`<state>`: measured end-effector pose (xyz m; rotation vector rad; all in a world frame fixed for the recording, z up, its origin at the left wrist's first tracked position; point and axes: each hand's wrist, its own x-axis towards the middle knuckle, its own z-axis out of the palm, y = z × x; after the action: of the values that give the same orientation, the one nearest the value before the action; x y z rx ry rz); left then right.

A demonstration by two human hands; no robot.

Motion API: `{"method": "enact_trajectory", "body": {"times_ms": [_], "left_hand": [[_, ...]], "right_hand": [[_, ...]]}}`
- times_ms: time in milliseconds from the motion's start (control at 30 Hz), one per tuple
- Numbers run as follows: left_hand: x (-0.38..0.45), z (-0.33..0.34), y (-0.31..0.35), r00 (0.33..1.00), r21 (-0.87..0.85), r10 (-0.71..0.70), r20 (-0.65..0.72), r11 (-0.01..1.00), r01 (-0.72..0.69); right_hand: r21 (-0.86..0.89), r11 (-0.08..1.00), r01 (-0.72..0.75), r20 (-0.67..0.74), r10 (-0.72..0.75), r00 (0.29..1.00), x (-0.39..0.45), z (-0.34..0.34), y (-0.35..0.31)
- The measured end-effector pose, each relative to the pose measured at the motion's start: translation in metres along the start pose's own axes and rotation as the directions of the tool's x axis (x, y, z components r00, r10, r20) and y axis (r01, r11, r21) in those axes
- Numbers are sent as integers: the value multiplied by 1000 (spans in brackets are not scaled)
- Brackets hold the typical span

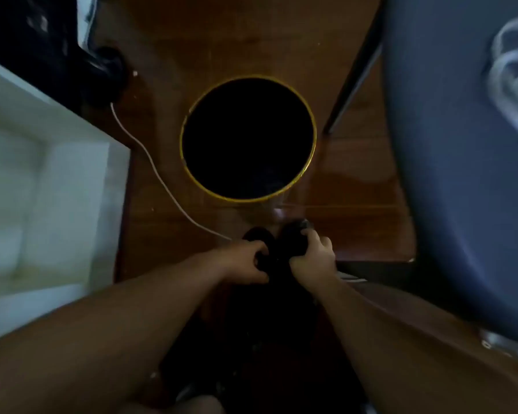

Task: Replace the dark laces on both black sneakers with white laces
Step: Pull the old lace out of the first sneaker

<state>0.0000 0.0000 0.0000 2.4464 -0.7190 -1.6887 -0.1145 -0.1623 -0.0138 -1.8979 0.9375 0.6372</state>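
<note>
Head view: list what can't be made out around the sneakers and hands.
- Black sneakers: laces and eyelets unreadable in the head view; dark and blurred.
- Left hand and right hand: curled on the sneakers, fingertips hidden in the dark.
- Round bin: interior pure black.

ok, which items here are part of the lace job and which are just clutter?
Job: black sneakers, left hand and right hand, each gripping one.
Clutter: round black bin with gold rim, white cable, white cabinet, blue seat.
</note>
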Motion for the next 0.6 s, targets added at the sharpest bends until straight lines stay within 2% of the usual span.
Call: {"method": "enact_trajectory", "body": {"times_ms": [100, 233, 333, 400, 467, 600], "left_hand": [[15, 15, -6, 994, 2, -77, -84, 997, 77], [-17, 23, 10, 990, -51, -74, -120, 996, 68], [-60, 34, 22, 990, -68, -67, -127, 996, 59], [-87, 41, 32, 991, -32, -26, -131, 999, 22], [-113, 44, 44, 995, 29, 4, -98, 1000, -1], [-154, 27, 65, 996, 214, 79, -39, 975, -69]], "right_hand": [[-191, 980, 51, 134, -25, 991, 7, 12, 13], [-308, 941, 142, 4, -147, 989, -28, 36, 46], [-216, 976, -15, -75, -2, 997, -55, 44, 69], [-170, 982, -81, 3, 83, 997, -61, 38, 71], [-282, 959, -16, 63, 35, 997, -58, 32, 71], [-492, 865, 99, -11, -120, 993, -56, 9, 50]]}}
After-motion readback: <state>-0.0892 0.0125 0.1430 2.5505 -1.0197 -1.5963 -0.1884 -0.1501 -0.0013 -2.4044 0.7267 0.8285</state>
